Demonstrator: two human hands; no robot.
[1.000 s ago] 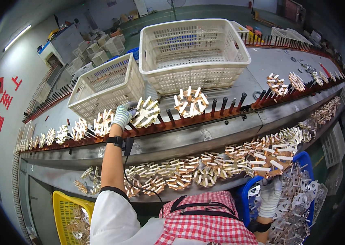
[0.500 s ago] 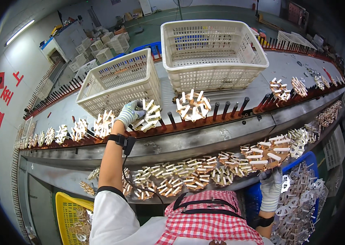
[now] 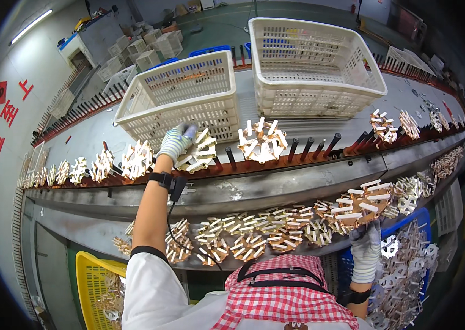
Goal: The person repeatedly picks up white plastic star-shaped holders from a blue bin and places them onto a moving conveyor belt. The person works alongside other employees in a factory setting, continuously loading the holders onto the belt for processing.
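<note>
My left hand [image 3: 177, 142], in a striped knit glove, has its fingers closed at the left edge of a pale-gold part with white pegs [image 3: 202, 151] at the rail of dark posts. Right beside it, a copper-coloured round part with white pegs [image 3: 261, 142] sits on the rail. Low on the right, my gloved right hand [image 3: 365, 253] holds a larger copper disc with white pegs [image 3: 360, 215] from below, above the parts on the near ledge. The disc hides some of its fingertips.
Two white perforated crates [image 3: 320, 99] stand behind the rail. Several pegged parts [image 3: 139, 159] line it on the left. More parts [image 3: 250, 246] cover the near ledge. A blue bin [image 3: 420, 231] of metal pieces is at lower right, a yellow basket [image 3: 90, 283] at lower left.
The view has shifted, so the crates appear farther right and higher. My left hand remains at the pale-gold part, its fingers slightly moved. The right hand still holds the copper disc.
</note>
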